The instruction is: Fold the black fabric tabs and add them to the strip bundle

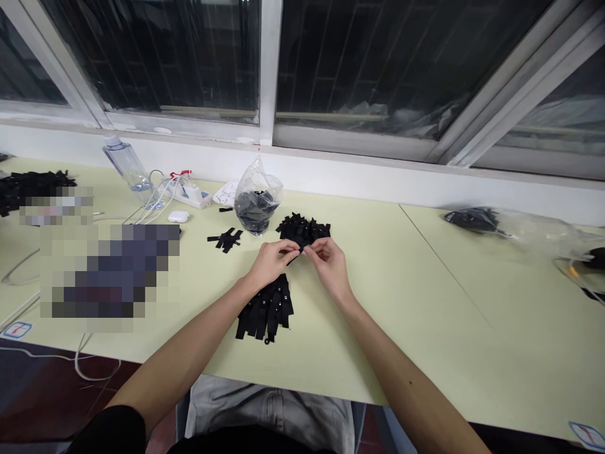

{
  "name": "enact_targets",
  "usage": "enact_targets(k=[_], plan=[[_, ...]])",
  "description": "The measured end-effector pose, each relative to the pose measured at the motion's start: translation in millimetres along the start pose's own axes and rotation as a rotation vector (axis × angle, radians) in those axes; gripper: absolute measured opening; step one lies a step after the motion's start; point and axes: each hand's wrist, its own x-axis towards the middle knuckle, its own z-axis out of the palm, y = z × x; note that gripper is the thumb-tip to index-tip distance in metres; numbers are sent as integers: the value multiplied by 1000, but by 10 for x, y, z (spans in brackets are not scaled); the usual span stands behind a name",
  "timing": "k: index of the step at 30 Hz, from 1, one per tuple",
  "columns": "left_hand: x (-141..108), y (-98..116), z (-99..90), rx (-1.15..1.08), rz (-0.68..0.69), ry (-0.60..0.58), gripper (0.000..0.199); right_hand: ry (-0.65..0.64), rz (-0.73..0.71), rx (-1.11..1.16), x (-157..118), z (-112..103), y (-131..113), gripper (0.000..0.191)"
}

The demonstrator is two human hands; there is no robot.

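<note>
My left hand point(273, 261) and my right hand point(329, 263) meet over the table, fingertips pinched on a small black strap point(303, 250) held between them. Just beyond the hands lies a pile of black straps point(302, 226). Closer to me, partly under my left wrist, a second fanned pile of black straps point(267, 309) shows small shiny metal dots. A clear plastic bag point(258, 198) with small black pieces in it stands behind my left hand. Left of the bag are a few loose black straps point(227, 239). My fingers hide most of the held strap.
On the left stand a clear water bottle point(126, 165), a power strip point(191, 194) with white cables and a white earbud case point(178, 217). More black straps point(35, 186) lie at the far left. A plastic bag of black items point(477, 221) lies at the right, below the windows.
</note>
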Motion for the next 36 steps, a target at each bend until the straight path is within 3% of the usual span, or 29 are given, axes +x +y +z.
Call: enact_targets(k=[3, 8, 16, 28, 36], plan=[[11, -15, -7, -11, -33, 59, 15, 45, -108, -159, -61, 0, -67, 27], [12, 15, -14, -54, -9, 57, 16, -110, -275, -251, -113, 24, -132, 23], [5, 35, 15, -102, -25, 31, 20, -80, -245, -259, -98, 21, -104, 21], [5, -6, 0, -99, -22, -4, 25, -2, -331, -259, -61, -5, -57, 13], [41, -101, 12, -240, -59, -41, 25, -53, -309, -150, -38, -30, -84, 8]])
